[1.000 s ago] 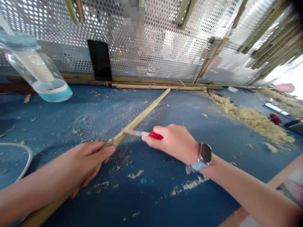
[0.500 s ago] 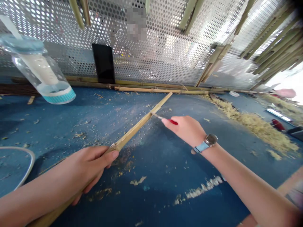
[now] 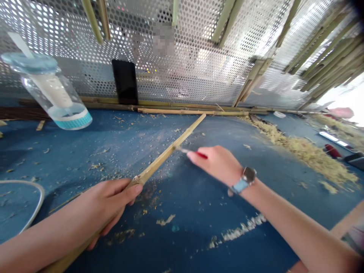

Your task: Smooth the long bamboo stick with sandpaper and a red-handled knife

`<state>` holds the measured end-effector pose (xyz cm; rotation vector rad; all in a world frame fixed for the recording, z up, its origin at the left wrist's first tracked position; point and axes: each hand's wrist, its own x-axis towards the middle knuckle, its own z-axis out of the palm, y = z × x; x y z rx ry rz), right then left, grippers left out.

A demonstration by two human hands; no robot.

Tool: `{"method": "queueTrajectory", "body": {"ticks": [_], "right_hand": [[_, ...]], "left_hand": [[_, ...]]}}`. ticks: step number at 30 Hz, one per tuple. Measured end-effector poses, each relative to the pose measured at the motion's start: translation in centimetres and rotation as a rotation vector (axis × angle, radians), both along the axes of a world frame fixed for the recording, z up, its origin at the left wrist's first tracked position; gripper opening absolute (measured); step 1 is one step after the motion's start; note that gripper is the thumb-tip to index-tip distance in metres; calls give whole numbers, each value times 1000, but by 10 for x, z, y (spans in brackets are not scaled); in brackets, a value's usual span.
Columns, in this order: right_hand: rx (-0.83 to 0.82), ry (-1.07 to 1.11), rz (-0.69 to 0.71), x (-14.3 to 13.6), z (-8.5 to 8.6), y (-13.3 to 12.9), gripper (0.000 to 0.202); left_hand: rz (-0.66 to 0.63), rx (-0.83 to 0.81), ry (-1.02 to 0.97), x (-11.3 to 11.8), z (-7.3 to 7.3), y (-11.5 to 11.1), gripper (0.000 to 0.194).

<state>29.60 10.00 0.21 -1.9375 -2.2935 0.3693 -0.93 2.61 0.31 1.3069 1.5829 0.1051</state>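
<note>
A long bamboo stick [image 3: 160, 159] slants over the blue table [image 3: 182, 212], its far end near the bamboo strips by the mesh panel. My left hand [image 3: 113, 201] is wrapped round its lower part, thumb on top. In my right hand [image 3: 212, 161] is a knife with a red handle [image 3: 201, 155], held in closed fingers. The thin blade touches the stick about midway between my left hand and the far end. Small shavings lie around the stick.
A clear bottle [image 3: 64, 98] with a straw stands at the left; a black phone [image 3: 125, 82] leans on the mesh panel [image 3: 182, 72]. A white cable [image 3: 40, 197] curves at the left edge. Shavings [image 3: 307, 151] are heaped at the right. Another person's arm [image 3: 351, 218] shows at the right.
My right hand and the knife have moved along the stick toward my left hand. The left hand keeps its hold on the stick. The view has shifted slightly.
</note>
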Motion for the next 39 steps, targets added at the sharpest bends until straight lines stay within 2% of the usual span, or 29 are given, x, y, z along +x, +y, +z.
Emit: {"method": "queueTrajectory", "body": {"ticks": [2, 3, 8, 9, 12, 14, 15, 19, 21, 23, 26, 30, 32, 34, 36, 37, 39], "right_hand": [[-50, 60, 108, -5, -1, -5, 67], [-48, 58, 112, -4, -1, -4, 67], [80, -109, -130, 19, 0, 19, 64], [71, -93, -110, 18, 0, 19, 64], [-19, 40, 69, 7, 1, 6, 65], [-39, 57, 116, 3, 1, 2, 66], [-23, 33, 97, 4, 1, 3, 67], [59, -112, -65, 16, 2, 18, 64], [74, -129, -62, 13, 2, 14, 63], [53, -82, 32, 4, 1, 3, 64], [22, -19, 139, 1, -1, -2, 66], [83, -117, -49, 18, 3, 16, 65], [90, -143, -62, 17, 5, 15, 65], [62, -99, 58, 7, 5, 4, 66], [41, -47, 179, -2, 4, -5, 68], [39, -38, 193, -2, 4, -5, 68], [46, -69, 96, 6, 4, 4, 68]], "left_hand": [[-7, 35, 16, 0, 2, 0, 61], [-9, 39, 15, 1, 4, 0, 60], [-75, 27, 55, 1, 11, 2, 58], [-90, 40, 80, 1, 12, 2, 57], [-120, 56, 133, 2, 13, 2, 56], [-144, 62, 193, 4, 12, 1, 55], [-181, 115, 228, 4, 11, 1, 54], [-370, 518, 331, 5, 3, 0, 47], [-356, 495, 359, 4, 0, -1, 47], [-306, 405, 372, 3, 0, -2, 50], [-296, 408, 338, 2, 1, -2, 49], [-325, 429, 334, 4, 3, -2, 49], [-330, 432, 363, 3, 1, -2, 49], [-362, 446, 390, 1, -3, -2, 50], [-447, 515, 410, -2, -7, -3, 49], [-493, 553, 419, -2, -9, -3, 48], [-542, 583, 439, -1, -7, -4, 49]]}}
